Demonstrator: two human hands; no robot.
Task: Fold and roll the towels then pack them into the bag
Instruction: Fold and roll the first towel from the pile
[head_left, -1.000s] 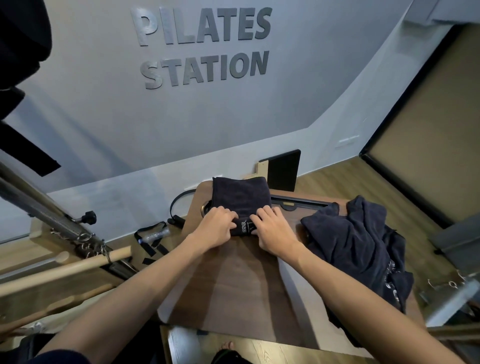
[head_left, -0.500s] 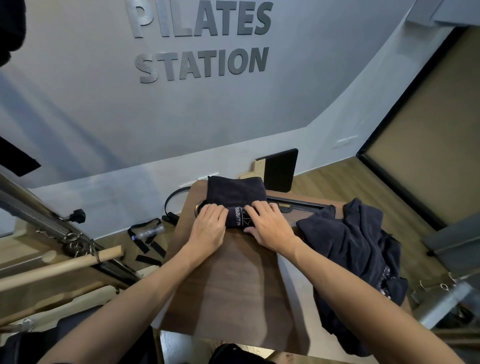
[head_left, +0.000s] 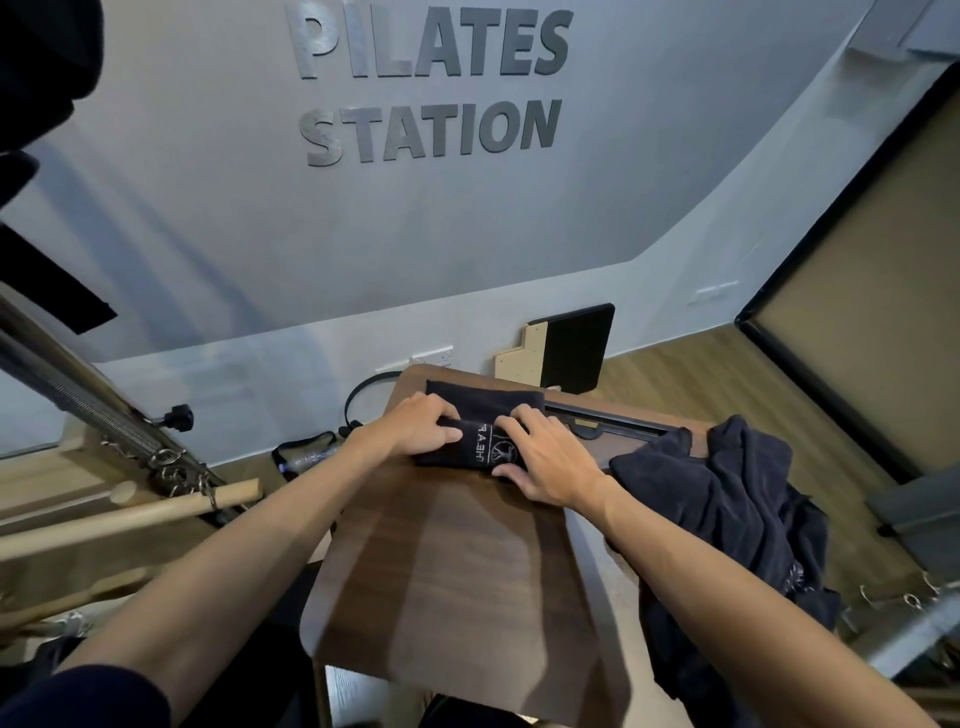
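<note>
Both hands are working one dark towel (head_left: 485, 415) at the far end of the wooden bench (head_left: 457, 561): the left hand (head_left: 415, 428) is curling its fingers over the left end of the roll, and the right hand (head_left: 545, 462) is wrapping the right end, thumb tucked beneath the near side, so the printed logo is showing between them. Judging from this, the roll is likely loosening if either grip is easing unevenly, since thick cloth is tending to spring back and telescope at the ends. Only a short flat tail is lying beyond the roll, and it is sitting close to the bench's far edge, so pushing further forward is risking the roll tipping off toward the wall and the black cable loop (head_left: 363, 405) below. A heap of unfolded towels (head_left: 727, 499) is draping over the right edge and looking ready to slide down if brushed by the right forearm. Open room is lying on the bare near half of the bench. No bag is visible from here.
</note>
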